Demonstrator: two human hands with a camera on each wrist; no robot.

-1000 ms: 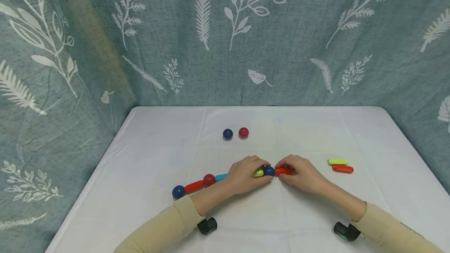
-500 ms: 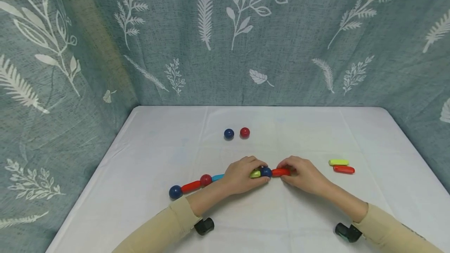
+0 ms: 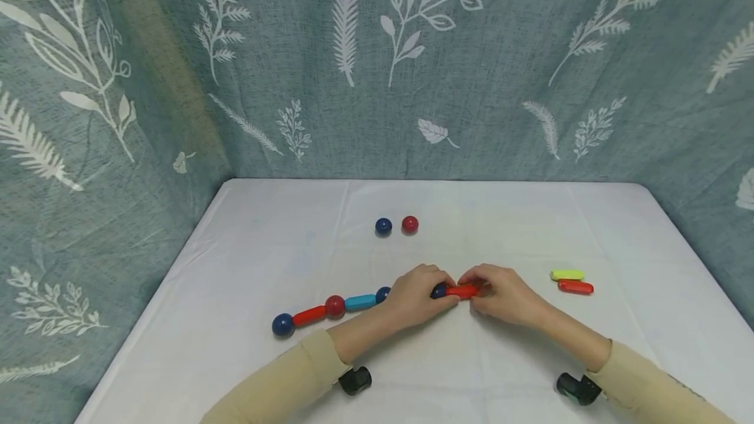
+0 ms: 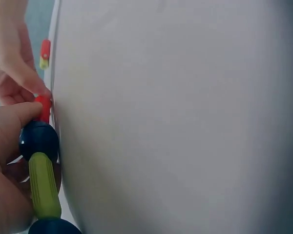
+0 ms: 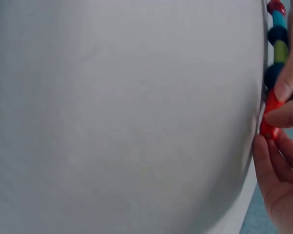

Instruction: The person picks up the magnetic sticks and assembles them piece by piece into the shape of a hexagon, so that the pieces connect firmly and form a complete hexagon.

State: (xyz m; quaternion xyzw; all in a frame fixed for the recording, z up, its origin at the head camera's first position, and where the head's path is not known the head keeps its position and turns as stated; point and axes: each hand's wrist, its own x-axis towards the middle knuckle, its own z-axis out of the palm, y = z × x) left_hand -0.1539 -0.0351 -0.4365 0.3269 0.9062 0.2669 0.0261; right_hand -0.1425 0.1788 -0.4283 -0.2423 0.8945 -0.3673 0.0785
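Observation:
A chain of toy rods and balls runs across the white table: dark blue ball (image 3: 283, 325), red rod (image 3: 309, 316), red ball (image 3: 335, 306), light blue rod (image 3: 360, 302), second blue ball (image 3: 383, 294), yellow-green rod (image 4: 45, 187), third blue ball (image 4: 39, 140) and an end red rod (image 3: 462, 291). My left hand (image 3: 419, 296) pinches that end rod beside the third blue ball, its thumb on the red in the left wrist view. At the rod's other end, my right hand (image 3: 505, 293) grips it between thumb and fingers. The left hand hides the yellow-green rod in the head view.
A loose blue ball (image 3: 383, 226) and a loose red ball (image 3: 410, 224) lie farther back. To the right, a yellow-green rod (image 3: 567, 275) rests beside another red rod (image 3: 575, 287). Patterned curtain (image 3: 436, 70) hangs behind the table.
The chain has shifted left, uncovering its second blue ball. My left hand has slid along from the third blue ball onto the end red rod. The right hand keeps hold of that rod.

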